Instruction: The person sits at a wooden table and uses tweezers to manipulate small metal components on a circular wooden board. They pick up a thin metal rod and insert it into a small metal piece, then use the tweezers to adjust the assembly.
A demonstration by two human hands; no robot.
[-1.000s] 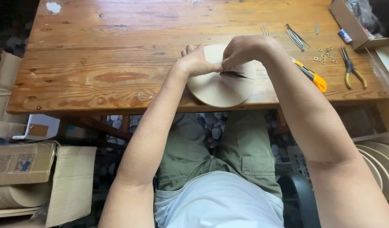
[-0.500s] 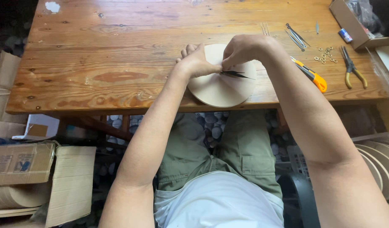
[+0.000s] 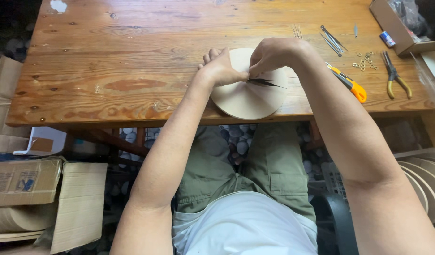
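A pale round wooden disc [image 3: 248,99] lies at the near edge of the wooden table [image 3: 132,71], slightly overhanging it. My left hand [image 3: 222,71] rests on the disc's left part, its fingers pressing down near the centre. My right hand [image 3: 274,55] is over the disc's top, fingers pinched together at the centre where thin dark clock hands [image 3: 267,83] point to the right. The two hands' fingertips meet at the disc's middle, and what they pinch is hidden.
An orange utility knife [image 3: 349,83] lies right of the disc. Further right are small metal rings [image 3: 364,61], yellow-handled pliers [image 3: 396,78], thin metal tools [image 3: 331,40] and a cardboard box [image 3: 398,26]. Cardboard boxes [image 3: 26,182] stand on the floor at left, stacked discs [image 3: 423,182] at right.
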